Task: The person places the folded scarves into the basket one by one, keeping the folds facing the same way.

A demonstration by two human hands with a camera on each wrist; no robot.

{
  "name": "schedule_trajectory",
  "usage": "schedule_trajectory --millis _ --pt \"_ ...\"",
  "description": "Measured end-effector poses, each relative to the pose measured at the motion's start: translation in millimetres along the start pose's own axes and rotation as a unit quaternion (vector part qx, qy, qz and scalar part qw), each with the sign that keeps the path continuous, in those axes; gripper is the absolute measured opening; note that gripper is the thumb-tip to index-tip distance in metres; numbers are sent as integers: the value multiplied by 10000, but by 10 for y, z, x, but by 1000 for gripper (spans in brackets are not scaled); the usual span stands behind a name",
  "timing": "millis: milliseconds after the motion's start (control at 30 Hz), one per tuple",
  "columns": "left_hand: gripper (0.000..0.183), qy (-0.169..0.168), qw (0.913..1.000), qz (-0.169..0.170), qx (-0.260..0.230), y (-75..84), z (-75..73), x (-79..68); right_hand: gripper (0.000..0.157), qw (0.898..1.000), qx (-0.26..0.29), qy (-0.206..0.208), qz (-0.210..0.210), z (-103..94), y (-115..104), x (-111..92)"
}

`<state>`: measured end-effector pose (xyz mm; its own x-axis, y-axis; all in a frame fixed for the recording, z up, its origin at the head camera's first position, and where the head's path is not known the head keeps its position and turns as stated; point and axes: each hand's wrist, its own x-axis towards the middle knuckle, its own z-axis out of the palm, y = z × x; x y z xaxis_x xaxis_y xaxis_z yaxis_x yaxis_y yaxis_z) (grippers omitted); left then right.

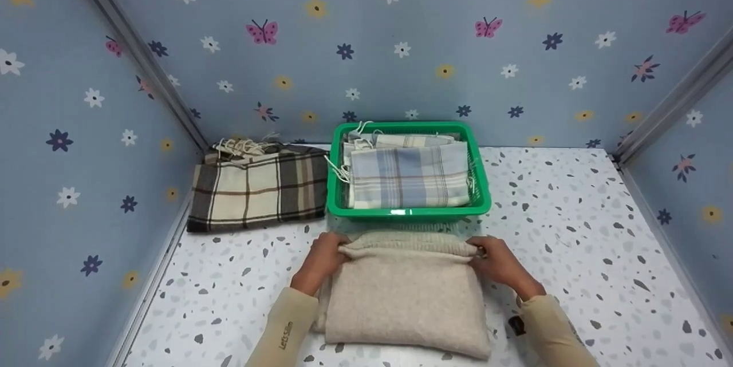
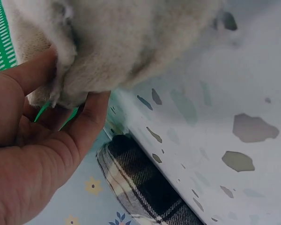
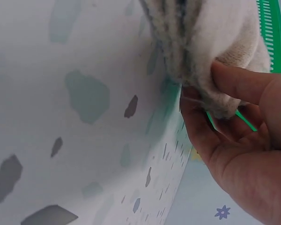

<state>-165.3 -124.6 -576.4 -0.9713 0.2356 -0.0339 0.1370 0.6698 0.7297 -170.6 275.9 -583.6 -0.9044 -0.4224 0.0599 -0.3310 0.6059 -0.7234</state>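
Observation:
A beige knitted garment (image 1: 406, 298), folded into a thick rectangle, lies on the speckled table in front of the basket. Its far edge shows a ribbed band. My left hand (image 1: 325, 258) grips the far left corner, thumb on top and fingers beneath, as the left wrist view also shows with the cloth (image 2: 107, 47) between them. At the far right corner my right hand (image 1: 497, 261) pinches the fabric the same way; in the right wrist view the thumb (image 3: 239, 82) presses on the layered folds (image 3: 201, 56).
Just beyond the garment stands a green plastic basket (image 1: 409, 212) holding folded blue-and-white plaid cloths (image 1: 409, 175) with fringes. Left of it lies a folded brown, black and cream plaid cloth (image 1: 257, 189). A small dark object (image 1: 516, 325) is near the right sleeve. Flowered panels (image 1: 401, 40) enclose the table.

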Motion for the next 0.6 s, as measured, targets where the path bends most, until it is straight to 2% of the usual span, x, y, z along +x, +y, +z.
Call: schedule_trajectory --millis 233,433,600 --pt "22 -22 10000 89 -12 -19 -5 -14 18 10000 60 20 60 -48 -9 -17" --pt "17 -47 9999 64 -125 -24 -22 -27 23 9998 209 28 47 -79 -13 -32" --pt "17 87 9998 22 -172 0 -45 -63 23 9993 372 15 66 -135 -47 -55"
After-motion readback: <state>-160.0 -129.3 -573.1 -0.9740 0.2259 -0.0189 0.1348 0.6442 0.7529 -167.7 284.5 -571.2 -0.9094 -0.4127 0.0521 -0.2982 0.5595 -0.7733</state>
